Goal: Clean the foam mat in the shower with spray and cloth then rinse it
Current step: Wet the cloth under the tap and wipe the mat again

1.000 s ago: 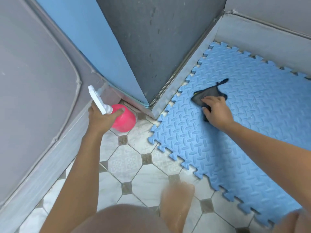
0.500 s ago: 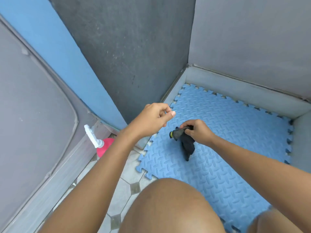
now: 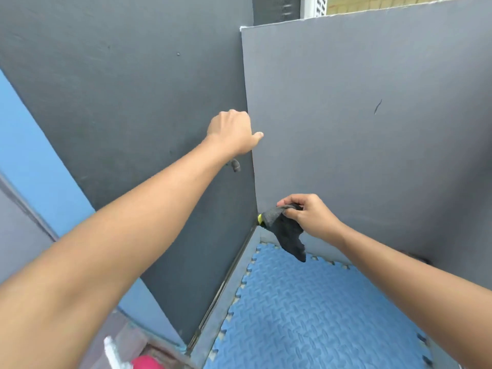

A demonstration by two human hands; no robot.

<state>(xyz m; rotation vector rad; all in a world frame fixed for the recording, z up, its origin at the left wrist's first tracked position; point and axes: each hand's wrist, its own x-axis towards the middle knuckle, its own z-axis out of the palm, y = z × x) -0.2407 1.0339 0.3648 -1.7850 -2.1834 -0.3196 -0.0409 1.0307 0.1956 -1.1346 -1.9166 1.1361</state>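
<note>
The blue foam mat (image 3: 314,315) lies on the shower floor at lower right, its toothed edges against the grey curb. My right hand (image 3: 308,214) pinches a dark grey cloth (image 3: 288,233) with a small yellow tag; the cloth hangs in the air above the mat's far corner. My left hand (image 3: 234,131) is raised against the dark wall near the corner, fingers curled out of sight behind its back. A small grey spout (image 3: 235,165) sticks out of the wall just below that wrist. The pink spray bottle (image 3: 145,363) with a white trigger stands on the floor at the bottom left edge.
Two grey walls meet in a corner straight ahead. A blue panel (image 3: 32,161) runs along the left. A low grey curb (image 3: 226,302) borders the mat on the left and at the back.
I have stood up and the view has tilted upward. My left hand rose from near the cloth to the wall above the spout. My right hand lifted the cloth off the mat.
</note>
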